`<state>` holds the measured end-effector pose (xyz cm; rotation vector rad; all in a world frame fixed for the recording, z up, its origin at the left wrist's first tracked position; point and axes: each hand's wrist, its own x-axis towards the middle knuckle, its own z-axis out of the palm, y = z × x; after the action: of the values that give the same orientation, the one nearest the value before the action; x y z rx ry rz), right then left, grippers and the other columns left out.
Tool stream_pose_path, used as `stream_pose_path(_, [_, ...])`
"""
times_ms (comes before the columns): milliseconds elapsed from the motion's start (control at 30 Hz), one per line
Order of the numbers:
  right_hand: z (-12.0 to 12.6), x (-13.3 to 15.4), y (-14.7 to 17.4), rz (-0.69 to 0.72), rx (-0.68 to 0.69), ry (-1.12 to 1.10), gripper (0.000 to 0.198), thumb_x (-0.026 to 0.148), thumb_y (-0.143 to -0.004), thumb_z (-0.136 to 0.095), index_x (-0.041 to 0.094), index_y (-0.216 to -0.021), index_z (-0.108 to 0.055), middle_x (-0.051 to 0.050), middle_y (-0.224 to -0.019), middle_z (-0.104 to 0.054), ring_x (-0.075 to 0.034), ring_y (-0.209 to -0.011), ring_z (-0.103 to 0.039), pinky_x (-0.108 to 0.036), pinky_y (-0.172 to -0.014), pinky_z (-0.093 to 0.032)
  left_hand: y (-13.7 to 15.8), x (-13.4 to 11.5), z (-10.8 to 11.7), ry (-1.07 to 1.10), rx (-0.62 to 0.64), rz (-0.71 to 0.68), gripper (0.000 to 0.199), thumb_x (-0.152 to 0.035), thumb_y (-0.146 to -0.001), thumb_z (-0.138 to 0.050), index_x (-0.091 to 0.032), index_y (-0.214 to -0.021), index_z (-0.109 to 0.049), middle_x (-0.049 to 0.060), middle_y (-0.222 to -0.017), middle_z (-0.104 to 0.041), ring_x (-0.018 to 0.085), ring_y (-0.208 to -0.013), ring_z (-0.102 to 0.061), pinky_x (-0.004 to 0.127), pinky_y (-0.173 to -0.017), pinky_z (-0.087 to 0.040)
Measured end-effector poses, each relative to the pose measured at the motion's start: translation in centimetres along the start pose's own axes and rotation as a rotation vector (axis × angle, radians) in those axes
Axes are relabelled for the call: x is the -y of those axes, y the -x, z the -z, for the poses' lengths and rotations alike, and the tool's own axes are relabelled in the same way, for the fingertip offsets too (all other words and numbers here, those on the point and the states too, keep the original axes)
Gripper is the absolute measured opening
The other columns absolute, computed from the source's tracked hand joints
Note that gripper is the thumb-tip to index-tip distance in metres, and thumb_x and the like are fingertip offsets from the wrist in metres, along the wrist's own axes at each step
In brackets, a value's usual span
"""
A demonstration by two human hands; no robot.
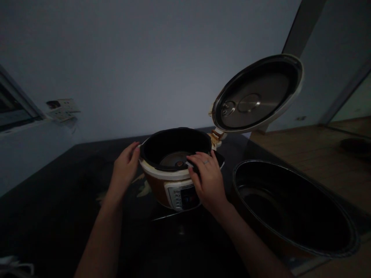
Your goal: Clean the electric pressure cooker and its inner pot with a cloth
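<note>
An electric rice cooker stands in front of me with its lid swung up to the right. Its inside is dark, with a round heating plate at the bottom. My left hand grips the cooker's left rim, thumb and fingers pressed to it. Over the right front rim, my right hand holds a dark, flat thing with pale edges, maybe a cloth; its kind is hard to make out in the dim light. A ring shows on one finger.
A large dark inner pot sits open to the right, near the dark tabletop's edge. Wall sockets are at the left, by a window frame. A white cord lies at the lower left.
</note>
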<state>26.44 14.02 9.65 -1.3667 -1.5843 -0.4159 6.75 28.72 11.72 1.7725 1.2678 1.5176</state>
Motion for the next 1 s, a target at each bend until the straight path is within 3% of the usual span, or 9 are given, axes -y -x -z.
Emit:
stream_pose_path(167, [-0.3, 3.5, -1.6, 0.104, 0.184, 0.172, 0.029, 0.025, -0.095, -0.046, 0.013, -0.114, -0.066, -0.009, -0.105, -0.072, -0.024, -0.099, -0.063, -0.045, -0.101, -0.042, 0.1, 0.1, -0.4, 0.017, 0.027, -0.032, 0.022, -0.024, -0.090, -0.056, -0.019, -0.104, -0.073, 0.011, -0.127, -0.068, 0.026, -0.134, -0.051, 0.043, -0.116, -0.030])
stream_pose_path(333, [-3.0, 7.0, -3.7, 0.116, 0.383, 0.309, 0.028, 0.025, -0.097, -0.045, 0.011, -0.104, -0.068, -0.013, -0.094, -0.071, -0.025, -0.087, -0.065, -0.039, -0.076, -0.049, -0.1, 0.5, -0.3, 0.011, 0.070, -0.063, 0.028, -0.026, -0.094, -0.049, -0.018, -0.111, -0.071, 0.013, -0.130, -0.066, 0.025, -0.131, -0.053, 0.041, -0.115, -0.032])
stream_pose_path(467, [-4.0, 8.0, -4.3, 0.169, 0.421, 0.343, 0.035, 0.021, -0.098, -0.044, 0.003, -0.124, -0.061, -0.015, -0.104, -0.071, -0.026, -0.092, -0.065, -0.038, -0.077, -0.049, -0.4, 0.8, -0.1, -0.024, 0.126, -0.093, 0.032, -0.028, -0.094, -0.047, -0.016, -0.116, -0.068, 0.014, -0.134, -0.063, 0.025, -0.135, -0.050, 0.042, -0.116, -0.030])
stream_pose_path(600, [-1.9, 6.7, -4.3, 0.198, 0.491, 0.310, 0.042, 0.027, -0.101, -0.042, 0.007, -0.136, -0.055, -0.013, -0.112, -0.071, -0.026, -0.100, -0.065, -0.040, -0.086, -0.048, -0.4, 0.8, 0.4, -0.084, 0.209, -0.126, 0.044, -0.034, -0.096, -0.042, -0.010, -0.128, -0.060, 0.018, -0.140, -0.058, 0.027, -0.135, -0.049, 0.046, -0.115, -0.032])
stream_pose_path(767, [2.5, 4.5, -4.8, 0.070, 0.651, 0.329, 0.040, 0.035, -0.102, -0.042, 0.020, -0.134, -0.060, -0.007, -0.118, -0.070, -0.027, -0.109, -0.063, -0.043, -0.098, -0.044, -0.4, 0.8, 0.6, -0.138, 0.239, -0.143, 0.052, -0.042, -0.098, -0.035, -0.011, -0.134, -0.056, 0.018, -0.141, -0.056, 0.027, -0.133, -0.051, 0.047, -0.113, -0.035])
stream_pose_path(1000, [4.9, 2.7, -7.4, 0.044, 0.899, 0.319, 0.041, 0.037, -0.101, -0.041, 0.019, -0.131, -0.061, -0.012, -0.113, -0.070, -0.028, -0.102, -0.065, -0.039, -0.087, -0.047, -0.4, 0.9, 0.4, -0.177, 0.224, -0.184, 0.050, -0.042, -0.098, -0.035, -0.012, -0.132, -0.056, 0.017, -0.141, -0.056, 0.028, -0.136, -0.048, 0.047, -0.113, -0.035])
